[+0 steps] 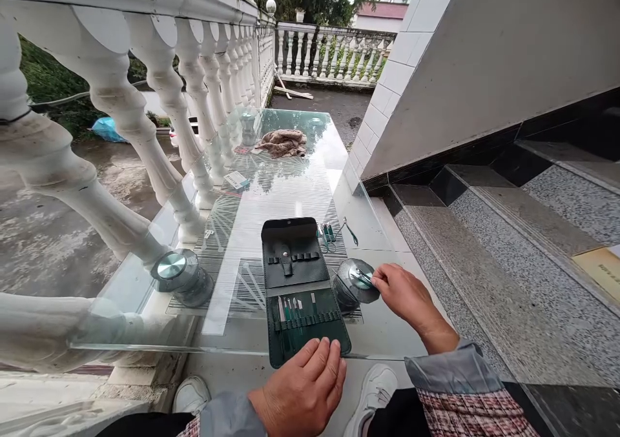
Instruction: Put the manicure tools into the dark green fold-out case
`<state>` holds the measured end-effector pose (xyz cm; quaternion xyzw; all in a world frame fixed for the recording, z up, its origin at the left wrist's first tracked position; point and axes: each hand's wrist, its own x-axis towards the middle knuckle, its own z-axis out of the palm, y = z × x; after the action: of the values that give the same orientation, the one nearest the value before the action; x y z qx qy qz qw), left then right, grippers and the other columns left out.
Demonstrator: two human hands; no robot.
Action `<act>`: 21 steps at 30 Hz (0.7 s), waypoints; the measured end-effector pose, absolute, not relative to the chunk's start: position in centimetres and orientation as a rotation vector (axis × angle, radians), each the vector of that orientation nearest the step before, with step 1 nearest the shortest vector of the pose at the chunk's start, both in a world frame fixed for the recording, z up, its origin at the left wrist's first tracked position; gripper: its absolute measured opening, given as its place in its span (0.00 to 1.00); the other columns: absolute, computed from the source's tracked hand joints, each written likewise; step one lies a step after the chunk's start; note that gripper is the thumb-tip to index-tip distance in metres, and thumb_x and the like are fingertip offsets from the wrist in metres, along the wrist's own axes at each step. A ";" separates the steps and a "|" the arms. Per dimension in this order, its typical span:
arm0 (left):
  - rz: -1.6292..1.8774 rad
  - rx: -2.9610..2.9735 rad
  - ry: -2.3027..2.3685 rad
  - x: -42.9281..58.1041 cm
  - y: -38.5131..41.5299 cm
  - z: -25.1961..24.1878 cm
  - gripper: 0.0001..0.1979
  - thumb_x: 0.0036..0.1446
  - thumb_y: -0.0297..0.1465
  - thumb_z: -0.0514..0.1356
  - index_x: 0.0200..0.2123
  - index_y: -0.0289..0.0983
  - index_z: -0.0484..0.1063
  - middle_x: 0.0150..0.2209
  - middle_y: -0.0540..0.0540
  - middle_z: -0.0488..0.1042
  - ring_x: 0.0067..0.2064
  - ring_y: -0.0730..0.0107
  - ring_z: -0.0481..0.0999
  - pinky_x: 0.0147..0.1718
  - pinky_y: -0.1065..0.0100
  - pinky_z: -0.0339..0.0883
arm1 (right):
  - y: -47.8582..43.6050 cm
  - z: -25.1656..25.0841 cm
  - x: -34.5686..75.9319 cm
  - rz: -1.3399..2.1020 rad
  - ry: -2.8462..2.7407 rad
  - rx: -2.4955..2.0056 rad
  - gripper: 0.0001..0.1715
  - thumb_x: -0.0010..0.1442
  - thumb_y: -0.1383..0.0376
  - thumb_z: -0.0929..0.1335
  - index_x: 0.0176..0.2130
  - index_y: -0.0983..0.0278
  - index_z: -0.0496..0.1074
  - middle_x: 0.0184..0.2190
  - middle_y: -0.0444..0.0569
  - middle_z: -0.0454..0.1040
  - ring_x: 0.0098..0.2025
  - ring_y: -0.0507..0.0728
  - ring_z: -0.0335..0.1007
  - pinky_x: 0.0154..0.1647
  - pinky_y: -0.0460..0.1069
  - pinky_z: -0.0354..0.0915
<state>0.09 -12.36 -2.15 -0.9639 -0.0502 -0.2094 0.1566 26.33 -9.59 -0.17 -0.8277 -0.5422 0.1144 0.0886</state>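
Observation:
An unfolded dark green tool case [299,288] lies on a glass table [290,185]; several small metal tools sit in its lower elastic loops. My left hand [303,385] rests with fingers bent over the case's near edge. My right hand [404,292] pinches a small metal tool [361,275] over a round metal table fitting [356,281] to the right of the case. More small tools, some with green handles [328,232], and a pair of small scissors [349,229] lie beside the case's top flap.
A white stone balustrade [159,95] runs along the left. Another round metal fitting [175,269] sits at the near left of the table. A crumpled brown cloth [283,142] and a small card [236,180] lie farther back. Granite steps [508,250] rise on the right. My white shoes [375,392] show below.

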 end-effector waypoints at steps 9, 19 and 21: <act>-0.595 -2.757 -0.135 0.1 -12.3 -2.6 0.18 0.61 0.28 0.50 0.51 0.27 0.67 0.50 0.35 0.70 0.51 0.54 0.69 0.49 0.58 0.66 | -9.9 0.1 26.9 0.312 -1.560 -2.460 0.09 0.57 0.64 0.59 0.27 0.62 0.65 0.31 0.46 0.69 0.31 0.52 0.61 0.28 0.46 0.50; -0.575 -2.754 -0.131 0.1 -12.3 -2.5 0.18 0.61 0.29 0.50 0.51 0.27 0.66 0.51 0.34 0.69 0.52 0.54 0.69 0.50 0.58 0.65 | -9.8 -0.5 26.7 0.343 -1.638 -2.415 0.09 0.55 0.65 0.62 0.25 0.62 0.66 0.29 0.47 0.69 0.30 0.52 0.62 0.27 0.46 0.50; -0.575 -2.754 -0.137 0.1 -12.4 -2.4 0.18 0.61 0.29 0.50 0.51 0.27 0.66 0.51 0.34 0.69 0.52 0.55 0.69 0.50 0.58 0.65 | -9.7 -0.5 26.7 0.339 -1.635 -2.409 0.09 0.55 0.65 0.61 0.25 0.62 0.65 0.29 0.47 0.69 0.30 0.52 0.61 0.27 0.46 0.50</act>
<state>0.07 -12.36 -2.44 -0.9649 -0.0479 -0.2013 0.1619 26.70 -9.72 -0.48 -0.8173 -0.5547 0.1152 0.1050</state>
